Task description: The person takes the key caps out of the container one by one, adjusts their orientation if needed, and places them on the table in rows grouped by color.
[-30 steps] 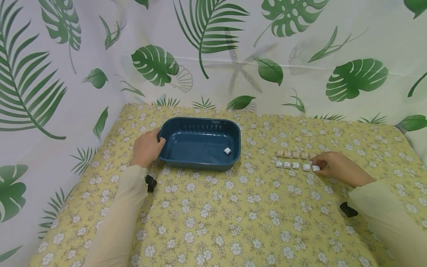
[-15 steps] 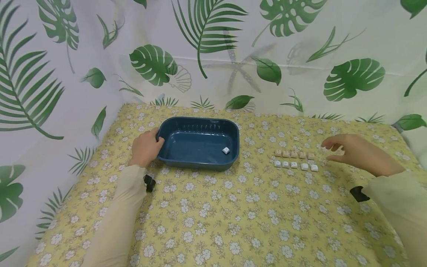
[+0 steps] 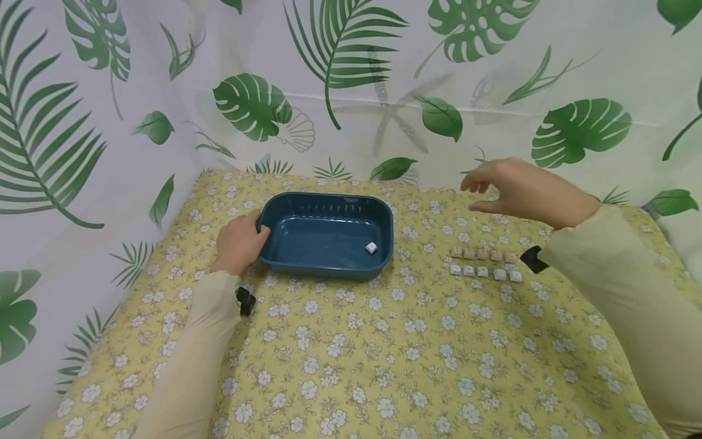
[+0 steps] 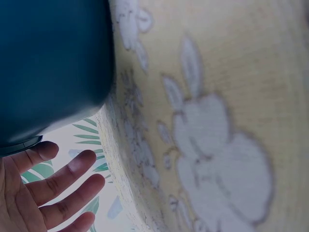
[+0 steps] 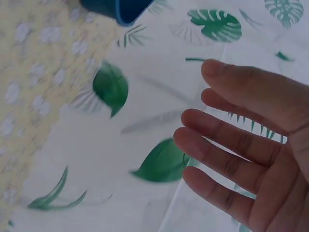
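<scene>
My left hand [image 3: 238, 245] holds the left rim of a dark blue rectangular plastic basin [image 3: 323, 269], its thumb over the rim. The left wrist view shows the other fingers [image 4: 72, 198] spread outside the wall. One white keycap [image 3: 371, 248] lies in the basin near its right end. My right hand [image 3: 518, 188] hovers behind the keycaps, fingers loosely bent, thumb apart, holding nothing. In front of it are two rows on the cloth: beige keycaps [image 3: 469, 253] behind, white keycaps [image 3: 482, 272] in front, several in each.
A yellow floral cloth [image 3: 351, 347] covers the table. Behind and to the left hangs a white curtain [image 3: 181, 140] printed with green leaves. Black wrist mounts show on the left wrist [image 3: 246, 301] and right wrist [image 3: 533, 259].
My right hand has left the right end of the keycap rows, first drawing off to the right, then rising and swinging left behind them. My left hand stays on the basin.
</scene>
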Demonstrator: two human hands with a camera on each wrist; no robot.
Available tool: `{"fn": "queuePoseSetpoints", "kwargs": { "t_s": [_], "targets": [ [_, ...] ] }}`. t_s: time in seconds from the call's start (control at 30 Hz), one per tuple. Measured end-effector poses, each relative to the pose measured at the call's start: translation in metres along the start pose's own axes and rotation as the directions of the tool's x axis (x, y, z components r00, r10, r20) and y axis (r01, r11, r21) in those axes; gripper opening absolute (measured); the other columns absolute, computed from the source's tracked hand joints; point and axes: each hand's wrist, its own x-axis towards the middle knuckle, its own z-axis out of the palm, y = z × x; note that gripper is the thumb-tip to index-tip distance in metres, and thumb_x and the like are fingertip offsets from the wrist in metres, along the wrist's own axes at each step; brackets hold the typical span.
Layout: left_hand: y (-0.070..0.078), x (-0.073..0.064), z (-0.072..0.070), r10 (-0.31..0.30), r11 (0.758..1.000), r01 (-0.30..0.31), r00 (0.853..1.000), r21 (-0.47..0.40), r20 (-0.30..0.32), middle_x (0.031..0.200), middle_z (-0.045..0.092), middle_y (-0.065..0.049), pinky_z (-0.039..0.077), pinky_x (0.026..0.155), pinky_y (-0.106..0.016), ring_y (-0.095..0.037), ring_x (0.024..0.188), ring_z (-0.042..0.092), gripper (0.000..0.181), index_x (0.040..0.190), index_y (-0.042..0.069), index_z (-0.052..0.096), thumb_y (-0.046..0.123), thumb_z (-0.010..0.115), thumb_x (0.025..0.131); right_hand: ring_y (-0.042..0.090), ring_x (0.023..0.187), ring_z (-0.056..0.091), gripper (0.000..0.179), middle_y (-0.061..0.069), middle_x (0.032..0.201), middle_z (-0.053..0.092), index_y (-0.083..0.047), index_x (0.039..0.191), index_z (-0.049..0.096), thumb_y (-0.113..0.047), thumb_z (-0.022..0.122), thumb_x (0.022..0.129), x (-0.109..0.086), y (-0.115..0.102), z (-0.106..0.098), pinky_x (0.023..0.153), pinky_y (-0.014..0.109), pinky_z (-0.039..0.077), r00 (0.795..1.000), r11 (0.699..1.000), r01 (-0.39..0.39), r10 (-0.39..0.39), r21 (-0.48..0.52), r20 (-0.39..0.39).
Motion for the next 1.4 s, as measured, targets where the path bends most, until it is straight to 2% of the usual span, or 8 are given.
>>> {"fn": "queuePoseSetpoints", "kwargs": {
  "t_s": [0.2, 0.33, 0.63, 0.87, 1.03, 1.23, 1.3, 1.4],
  "targets": [
    [0.001, 0.000, -0.002, 0.005, 1.000, -0.005, 1.000, -0.006, 0.005, 0.120, 0.060, -0.024, 0.048, 0.083, -0.053, -0.038, 0.098, 0.061, 0.048, 0.139, 0.004, 0.045, 0.026, 0.038, 0.097, 0.023, 0.087, 0.064, 0.022, 0.010, 0.098, 0.069, -0.005, 0.102, 0.068, -0.011, 0.071, 0.081, 0.052, -0.028, -0.003, 0.079, 0.040, 0.052, 0.989, 0.990, 0.141, -0.140, -0.012, 0.047],
    [0.001, -0.001, -0.002, 0.007, 1.000, -0.007, 1.000, -0.011, 0.005, 0.119, 0.060, -0.024, 0.048, 0.083, -0.052, -0.038, 0.098, 0.061, 0.048, 0.138, 0.004, 0.045, 0.026, 0.038, 0.097, 0.022, 0.087, 0.064, 0.024, 0.010, 0.098, 0.069, -0.005, 0.105, 0.068, -0.013, 0.070, 0.083, 0.085, -0.045, 0.001, 0.079, 0.039, 0.052, 0.973, 0.979, 0.200, -0.196, -0.023, 0.122],
    [0.003, 0.000, -0.002, 0.008, 1.000, -0.007, 1.000, -0.008, 0.007, 0.120, 0.060, -0.025, 0.048, 0.084, -0.053, -0.038, 0.098, 0.061, 0.048, 0.139, 0.004, 0.045, 0.026, 0.038, 0.097, 0.023, 0.093, 0.065, 0.025, 0.011, 0.103, 0.069, -0.007, 0.107, 0.068, -0.018, 0.069, 0.084, 0.137, -0.085, 0.021, 0.082, 0.037, 0.052, 0.935, 0.975, 0.219, -0.224, 0.049, 0.275],
    [0.002, -0.003, -0.003, 0.005, 1.000, -0.005, 1.000, 0.002, 0.005, 0.115, 0.062, -0.024, 0.048, 0.081, -0.051, -0.037, 0.092, 0.062, 0.047, 0.138, 0.004, 0.045, 0.026, 0.038, 0.097, 0.020, 0.097, 0.064, 0.029, 0.008, 0.110, 0.067, -0.009, 0.112, 0.067, -0.019, 0.069, 0.085, 0.170, -0.107, 0.060, 0.085, 0.034, 0.052, 0.912, 0.989, 0.137, -0.151, 0.063, 0.381],
    [0.002, -0.004, -0.002, 0.012, 1.000, -0.012, 1.000, 0.011, -0.001, 0.107, 0.063, -0.023, 0.048, 0.072, -0.048, -0.034, 0.083, 0.061, 0.045, 0.135, 0.004, 0.048, 0.025, 0.038, 0.096, 0.018, 0.095, 0.064, 0.021, 0.004, 0.110, 0.066, -0.010, 0.104, 0.069, -0.019, 0.068, 0.085, 0.184, -0.117, 0.085, 0.083, 0.033, 0.052, 0.895, 0.993, 0.113, -0.109, 0.017, 0.433],
    [0.002, -0.005, -0.003, 0.019, 1.000, -0.019, 1.000, 0.010, -0.010, 0.103, 0.064, -0.023, 0.047, 0.067, -0.045, -0.033, 0.078, 0.061, 0.044, 0.133, 0.002, 0.050, 0.024, 0.039, 0.096, 0.013, 0.080, 0.059, 0.015, 0.001, 0.099, 0.068, -0.014, 0.102, 0.069, -0.018, 0.064, 0.089, 0.175, -0.132, 0.094, 0.070, 0.026, 0.050, 0.869, 0.995, -0.015, 0.063, -0.101, 0.491],
    [0.003, -0.005, -0.004, 0.020, 1.000, -0.020, 1.000, 0.007, -0.006, 0.105, 0.064, -0.024, 0.048, 0.068, -0.046, -0.034, 0.080, 0.061, 0.045, 0.134, 0.002, 0.049, 0.024, 0.039, 0.096, 0.011, 0.077, 0.055, 0.019, 0.000, 0.099, 0.067, -0.016, 0.110, 0.066, -0.018, 0.059, 0.092, 0.169, -0.134, 0.097, 0.065, 0.025, 0.045, 0.861, 0.984, -0.040, 0.123, -0.176, 0.493],
    [0.004, -0.005, -0.005, 0.022, 1.000, -0.022, 1.000, 0.007, 0.002, 0.109, 0.063, -0.024, 0.049, 0.071, -0.047, -0.035, 0.084, 0.062, 0.046, 0.135, 0.002, 0.048, 0.025, 0.039, 0.096, 0.013, 0.083, 0.053, 0.035, 0.002, 0.116, 0.063, -0.019, 0.128, 0.056, -0.016, 0.054, 0.094, 0.159, -0.137, 0.098, 0.064, 0.026, 0.041, 0.849, 0.969, -0.081, 0.190, -0.233, 0.493]
  ]
}}
